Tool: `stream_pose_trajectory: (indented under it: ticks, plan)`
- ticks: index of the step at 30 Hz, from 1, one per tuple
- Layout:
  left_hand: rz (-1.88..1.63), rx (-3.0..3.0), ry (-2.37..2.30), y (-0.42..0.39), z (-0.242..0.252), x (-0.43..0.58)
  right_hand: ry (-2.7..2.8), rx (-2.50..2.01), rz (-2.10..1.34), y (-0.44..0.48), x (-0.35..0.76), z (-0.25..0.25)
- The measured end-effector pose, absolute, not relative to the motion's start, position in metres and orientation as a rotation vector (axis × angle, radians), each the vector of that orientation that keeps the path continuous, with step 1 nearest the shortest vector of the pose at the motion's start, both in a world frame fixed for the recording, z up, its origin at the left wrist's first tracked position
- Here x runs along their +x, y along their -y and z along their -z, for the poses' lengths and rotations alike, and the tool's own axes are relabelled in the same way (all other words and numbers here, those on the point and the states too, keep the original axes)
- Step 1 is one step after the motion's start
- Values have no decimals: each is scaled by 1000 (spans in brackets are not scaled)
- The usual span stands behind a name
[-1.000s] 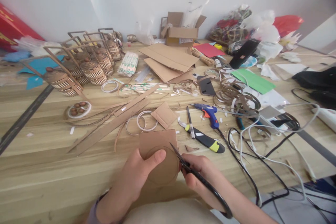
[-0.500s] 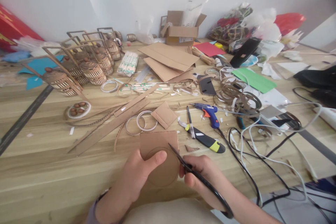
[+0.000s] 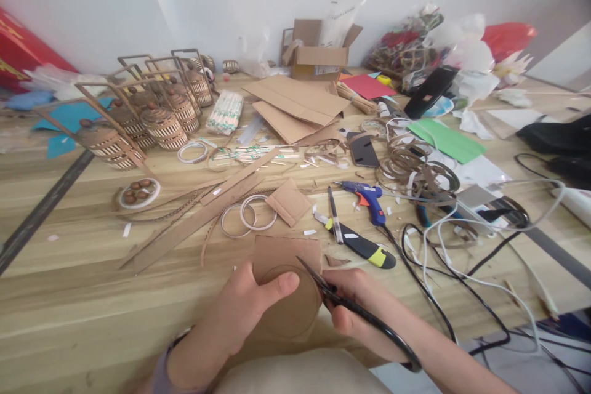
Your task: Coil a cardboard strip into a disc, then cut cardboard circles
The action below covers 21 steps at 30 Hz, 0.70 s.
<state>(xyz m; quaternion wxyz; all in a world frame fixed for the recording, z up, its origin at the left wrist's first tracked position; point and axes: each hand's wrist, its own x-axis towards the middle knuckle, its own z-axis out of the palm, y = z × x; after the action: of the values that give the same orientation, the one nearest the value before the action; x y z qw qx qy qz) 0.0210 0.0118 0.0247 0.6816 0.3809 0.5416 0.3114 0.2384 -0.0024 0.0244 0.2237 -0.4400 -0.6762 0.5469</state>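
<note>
My left hand grips a brown cardboard piece by its left side, thumb lying on top. A circle is drawn in thin line on the cardboard. My right hand is wrapped around black-handled scissors, whose blades lie over the right part of the cardboard, close to the circle's line. The lower blade is hidden, so I cannot tell how far it reaches under the sheet. Just beyond the cardboard are a small cardboard square and a tape ring.
Right of the cardboard lie a utility knife, a pen and a blue glue gun. Cables run along the right side. Small woven lanterns stand at the back left. Cardboard strips lie left of centre.
The cardboard and both hands have shifted slightly to the right. The scissors have moved along with them, their handle end swinging a little to the right.
</note>
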Motion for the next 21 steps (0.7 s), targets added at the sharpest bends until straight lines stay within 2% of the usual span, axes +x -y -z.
stream_pose_trajectory:
  ticks: [10, 15, 21]
  plan:
    - [-663, 898, -1104, -17, -27, 20, 1782, -1209, -1513, 5, 239, -13]
    - [-632, 972, -1067, -20, -28, 20, 1948, -1249, -1423, 0, 245, -19]
    - [-566, 1125, -1125, -23, -29, 17, 2104, -1058, -1311, -9, 243, -34]
